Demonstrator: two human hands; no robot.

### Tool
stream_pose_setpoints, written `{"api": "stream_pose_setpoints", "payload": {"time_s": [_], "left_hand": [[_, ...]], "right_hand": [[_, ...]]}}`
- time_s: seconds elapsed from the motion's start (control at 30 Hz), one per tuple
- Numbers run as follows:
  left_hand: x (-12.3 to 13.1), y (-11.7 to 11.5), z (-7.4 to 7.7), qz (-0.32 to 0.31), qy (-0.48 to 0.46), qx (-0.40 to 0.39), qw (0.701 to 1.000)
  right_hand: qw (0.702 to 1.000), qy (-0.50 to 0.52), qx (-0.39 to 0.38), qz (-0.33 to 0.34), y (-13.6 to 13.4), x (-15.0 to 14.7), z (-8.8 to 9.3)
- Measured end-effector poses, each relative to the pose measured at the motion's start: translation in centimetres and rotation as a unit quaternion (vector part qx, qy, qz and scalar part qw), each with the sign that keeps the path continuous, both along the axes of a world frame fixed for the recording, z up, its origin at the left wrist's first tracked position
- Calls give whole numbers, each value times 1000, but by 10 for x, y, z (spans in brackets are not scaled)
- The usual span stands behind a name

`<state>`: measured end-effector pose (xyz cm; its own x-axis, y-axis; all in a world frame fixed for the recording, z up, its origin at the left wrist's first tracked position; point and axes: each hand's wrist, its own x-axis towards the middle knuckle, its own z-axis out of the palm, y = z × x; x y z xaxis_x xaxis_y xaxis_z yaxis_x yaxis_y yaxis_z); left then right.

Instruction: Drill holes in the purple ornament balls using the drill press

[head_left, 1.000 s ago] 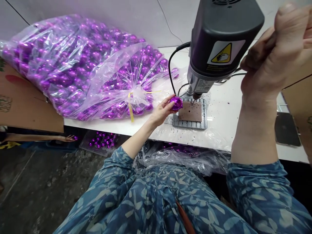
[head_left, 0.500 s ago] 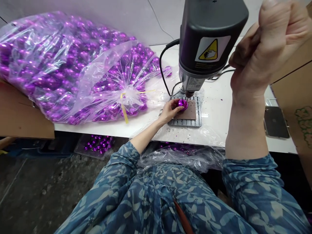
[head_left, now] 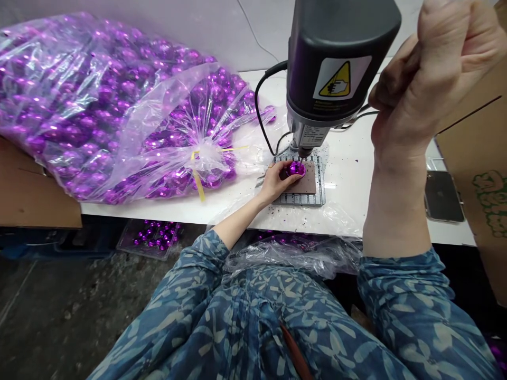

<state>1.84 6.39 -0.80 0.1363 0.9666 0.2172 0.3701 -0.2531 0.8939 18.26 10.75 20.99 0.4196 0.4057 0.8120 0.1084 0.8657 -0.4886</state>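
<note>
My left hand (head_left: 276, 182) pinches a shiny purple faceted ball (head_left: 295, 168) between thumb and fingers. The ball rests on a brown board (head_left: 307, 184) lying on the grey slotted base (head_left: 320, 196) of a drill press (head_left: 343, 31). Directly above the ball is the chuck (head_left: 305, 152), and its thin bit meets or nearly meets the ball's top; I cannot tell if it has gone in. My right hand (head_left: 431, 68) is raised in a fist beside the motor housing, closed around the press's lever, which the fingers mostly hide.
A big clear bag of purple balls (head_left: 99, 100), tied with yellow tape, fills the left of the white table (head_left: 348, 184). At right lie a phone (head_left: 444, 196) and a cardboard box (head_left: 489, 195). A clear tray of purple balls (head_left: 148, 237) sits below. Dark flakes dot the table.
The view has shifted slightly. The ball looks a little turned in my left fingers, with the bit closer above it. My right fist stays high at the lever.
</note>
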Motion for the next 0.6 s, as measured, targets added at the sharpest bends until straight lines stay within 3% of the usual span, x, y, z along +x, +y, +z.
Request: {"api": "stream_pose_setpoints", "payload": {"time_s": [0.1, 0.3, 0.5, 0.6], "left_hand": [[-3, -3, 0, -13, 2, 10, 1000], [-9, -1, -6, -28, -19, 11, 999], [-12, 12, -14, -47, -53, -14, 997], [-13, 18, -17, -46, -62, -11, 997]], "right_hand": [[1000, 10, 5, -5, 3, 0, 0], [997, 55, 12, 49, 1, -1, 1], [993, 28, -75, 92, -17, 2, 11], [992, 27, -82, 87, -20, 2, 12]]}}
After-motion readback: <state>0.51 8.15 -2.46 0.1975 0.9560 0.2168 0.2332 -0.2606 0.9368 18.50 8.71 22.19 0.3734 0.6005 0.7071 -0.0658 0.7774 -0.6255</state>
